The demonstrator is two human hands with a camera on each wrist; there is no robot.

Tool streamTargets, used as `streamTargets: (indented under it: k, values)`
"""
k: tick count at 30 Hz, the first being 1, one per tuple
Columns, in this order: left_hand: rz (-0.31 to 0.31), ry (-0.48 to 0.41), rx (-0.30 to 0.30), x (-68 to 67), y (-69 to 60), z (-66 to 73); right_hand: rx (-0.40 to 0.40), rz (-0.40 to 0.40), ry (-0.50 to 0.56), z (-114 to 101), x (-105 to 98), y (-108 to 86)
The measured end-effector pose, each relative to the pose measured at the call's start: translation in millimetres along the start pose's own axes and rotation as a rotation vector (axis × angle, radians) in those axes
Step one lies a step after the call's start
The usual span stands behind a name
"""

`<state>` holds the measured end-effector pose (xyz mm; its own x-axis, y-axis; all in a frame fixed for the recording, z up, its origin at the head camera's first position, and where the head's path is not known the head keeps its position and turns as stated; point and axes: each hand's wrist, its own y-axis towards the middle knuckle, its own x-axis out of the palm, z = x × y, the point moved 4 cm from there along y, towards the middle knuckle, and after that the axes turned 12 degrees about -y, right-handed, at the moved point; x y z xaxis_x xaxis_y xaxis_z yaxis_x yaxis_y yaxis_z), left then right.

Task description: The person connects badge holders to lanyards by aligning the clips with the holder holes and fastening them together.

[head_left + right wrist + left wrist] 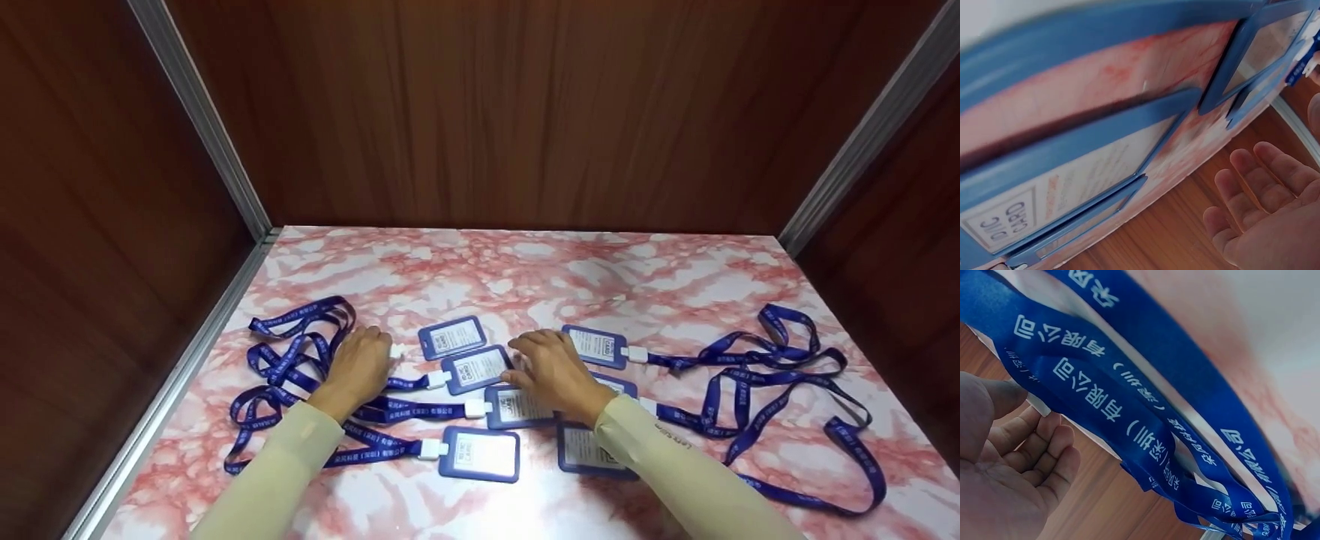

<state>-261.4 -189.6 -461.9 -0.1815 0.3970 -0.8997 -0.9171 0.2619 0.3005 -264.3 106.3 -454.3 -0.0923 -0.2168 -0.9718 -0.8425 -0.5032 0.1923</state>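
My left hand (364, 366) pinches a white plastic clip (1039, 404) of a blue lanyard between thumb and fingers. The blue-framed badge holder (452, 337) just right of that clip lies apart from it. My right hand (559, 375) is over the middle badge holders, fingers extended and holding nothing. Its fingertips are near a tilted badge holder (477, 370); whether they touch it I cannot tell. Beneath the hand, another badge holder (517, 407) is partly covered. In the right wrist view, the fingers (1258, 185) are spread beside a card holder (1072, 180).
Blue lanyards (289, 360) lie in loose loops on the left, and more lanyards (750, 375) spread on the right. Other badge holders (478, 454) lie near the front. The pink marbled table (525, 270) has brown panels (487, 112) behind and beside it.
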Motion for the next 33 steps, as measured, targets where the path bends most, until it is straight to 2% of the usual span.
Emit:
streamTargets:
  k: [9, 18, 33]
  values:
    - [0.016, 0.017, 0.031, -0.6, -2.2, -0.1, -0.026, 0.046, -0.008, 2.1, -4.3, 8.6]
    - [-0.011, 0.012, 0.017, -1.7, -1.2, 2.5, -0.008, 0.043, -0.030, 4.1, -3.1, 19.6]
    - [0.003, 0.004, 0.036, -1.0, -0.2, 0.8, -0.031, 0.105, -0.036, 8.8, -1.8, 31.6]
